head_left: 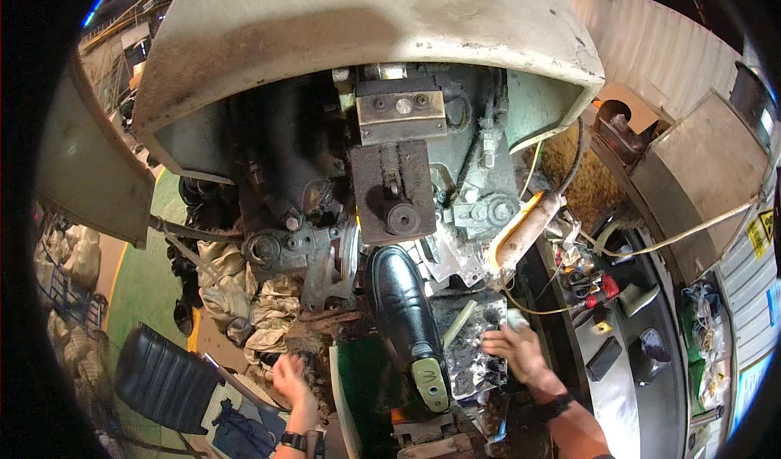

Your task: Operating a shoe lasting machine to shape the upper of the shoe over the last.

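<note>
A black shoe (399, 296) sits in the middle of the machine, its toe pointing away from the person and lying just below a dark metal block (390, 186). A pale green form (429, 380) fills the heel end, nearest the person. The large cream hood (366, 28) of the machine arches over the mechanism.

The person's left hand (294, 386) is raised to the left of the shoe, well apart from it. Its fingers are loosely curled with little space between them; the hand is slightly blurred, and whether it holds anything cannot be told. Between it and the shoe stands a dark green panel (362, 382).

The right hand (521, 357) is on the other side, near the shoe but not touching it, beside a grimy metal plate (480, 357). Its fingers stretch toward the shoe, slightly apart. A small whitish thing (516, 319) shows at the hand's upper edge; it cannot be told whether the fingers hold it. A pale stick (460, 324) lies tilted between the shoe and this hand.

A lit lamp (527, 231) hangs above the right hand. Further right, a red-handled tool (602, 291) and a black box (604, 358) rest on a surface (612, 402). A black padded chair (167, 378) stands at the lower left, near crumpled sacks (224, 288).
</note>
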`<state>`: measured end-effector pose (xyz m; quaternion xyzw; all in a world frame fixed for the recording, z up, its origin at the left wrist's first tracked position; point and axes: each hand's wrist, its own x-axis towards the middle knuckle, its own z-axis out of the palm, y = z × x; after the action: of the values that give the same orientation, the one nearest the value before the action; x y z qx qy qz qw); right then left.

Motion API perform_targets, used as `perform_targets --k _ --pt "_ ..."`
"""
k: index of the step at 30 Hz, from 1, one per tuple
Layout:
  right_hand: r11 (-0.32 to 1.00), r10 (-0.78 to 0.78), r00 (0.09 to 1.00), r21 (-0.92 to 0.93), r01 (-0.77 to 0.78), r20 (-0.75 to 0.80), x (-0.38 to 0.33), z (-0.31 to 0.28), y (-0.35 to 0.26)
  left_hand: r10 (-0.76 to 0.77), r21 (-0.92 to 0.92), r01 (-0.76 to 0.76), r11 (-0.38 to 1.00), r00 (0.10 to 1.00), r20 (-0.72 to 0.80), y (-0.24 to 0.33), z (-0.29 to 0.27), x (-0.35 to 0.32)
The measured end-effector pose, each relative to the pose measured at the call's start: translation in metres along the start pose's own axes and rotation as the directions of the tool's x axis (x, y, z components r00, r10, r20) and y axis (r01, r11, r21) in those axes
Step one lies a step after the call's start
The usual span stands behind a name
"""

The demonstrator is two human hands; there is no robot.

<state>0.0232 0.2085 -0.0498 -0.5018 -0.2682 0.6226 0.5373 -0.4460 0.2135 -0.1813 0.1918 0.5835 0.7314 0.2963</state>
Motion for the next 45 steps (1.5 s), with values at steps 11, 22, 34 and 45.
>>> perform_targets --k 11,22,34,45 --pt "0.978 0.177 0.825 0.189 -0.088 -0.537 -0.098 -0.135 0.064 -0.769 0.403 0.837 0.370 0.520 -0.372 -0.228 -0.137 0.015" --pt "0.950 0.238 0.873 0.288 -0.118 -0.426 -0.104 -0.143 0.085 -0.651 0.512 0.609 0.605 0.750 -0.122 -0.111 -0.135 -0.005" --pt "0.963 0.178 0.789 0.269 -0.017 -0.587 -0.233 -0.173 0.113 0.017 0.099 -0.074 0.992 0.876 0.482 0.086 0.035 -0.083" --pt "0.846 0.206 0.607 0.452 0.284 -0.768 -0.375 -0.280 0.150 0.151 0.184 -0.426 0.886 0.640 0.753 0.172 0.165 -0.228"
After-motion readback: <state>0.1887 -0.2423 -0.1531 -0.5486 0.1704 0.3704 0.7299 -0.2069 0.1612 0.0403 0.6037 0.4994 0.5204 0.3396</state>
